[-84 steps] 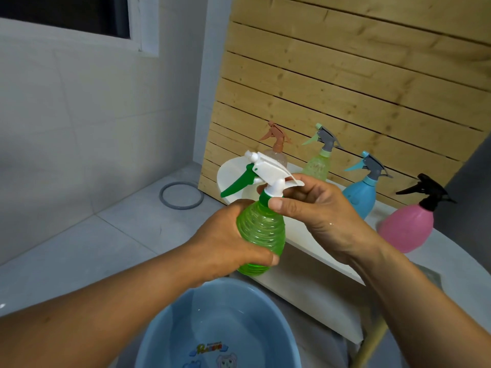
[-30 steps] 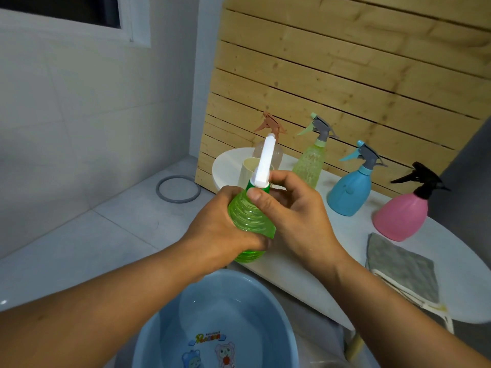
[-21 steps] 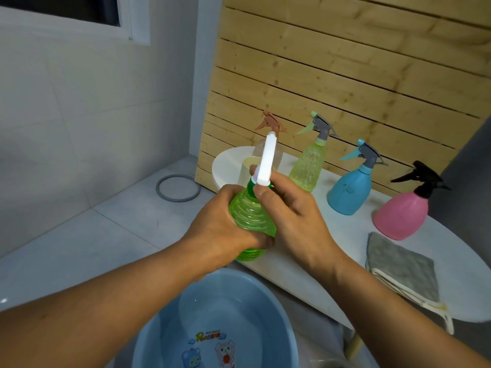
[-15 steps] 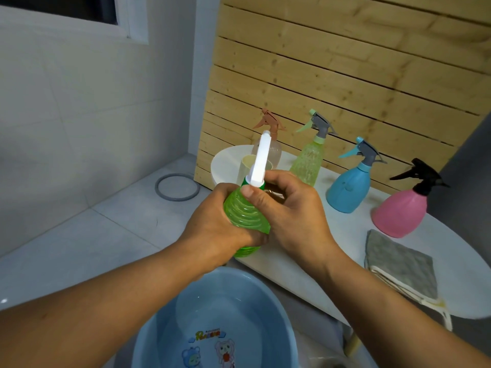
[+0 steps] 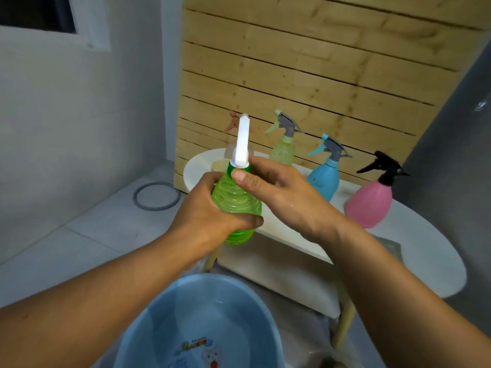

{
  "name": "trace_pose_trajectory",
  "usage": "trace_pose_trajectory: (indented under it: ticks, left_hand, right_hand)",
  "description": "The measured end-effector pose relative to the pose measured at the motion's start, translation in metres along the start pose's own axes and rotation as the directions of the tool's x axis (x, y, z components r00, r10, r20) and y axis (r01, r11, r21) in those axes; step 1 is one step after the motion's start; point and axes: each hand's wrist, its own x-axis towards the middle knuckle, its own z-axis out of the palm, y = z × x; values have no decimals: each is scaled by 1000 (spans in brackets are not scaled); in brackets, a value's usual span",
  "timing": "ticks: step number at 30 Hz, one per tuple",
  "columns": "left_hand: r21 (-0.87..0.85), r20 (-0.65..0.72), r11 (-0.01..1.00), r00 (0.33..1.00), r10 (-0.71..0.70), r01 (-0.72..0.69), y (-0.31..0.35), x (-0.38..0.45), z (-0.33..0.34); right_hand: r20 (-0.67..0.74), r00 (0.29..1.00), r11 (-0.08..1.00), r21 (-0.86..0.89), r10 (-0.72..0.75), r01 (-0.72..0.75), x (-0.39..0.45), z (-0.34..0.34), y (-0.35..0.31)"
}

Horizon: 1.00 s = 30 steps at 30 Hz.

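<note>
Fingers of the left hand (image 5: 210, 211) curl round the belly of the green spray bottle (image 5: 236, 203), upright in the air above the blue basin (image 5: 170, 314), while the right hand (image 5: 281, 192) pinches the collar under the white spray head (image 5: 243, 139), so any twist runs about that vertical axis
</note>
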Motion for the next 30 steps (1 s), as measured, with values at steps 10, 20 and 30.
trace_pose_trajectory:
  ticks: [10,20,30]
  left_hand:
    - [-42,14,998,999,-38,39,23,38,51]
    - [24,-68,999,997,-43,45,7,67,153]
    - [288,-125,950,988,-89,122,1,64,196]
  right_hand:
    - [-365,789,751,-278,495,-599,-33,-108,46]
    - [-250,904,937,143,347,-320,-25,-94,68]
    - [-471,837,946,-12,279,-323,-9,-94,106]
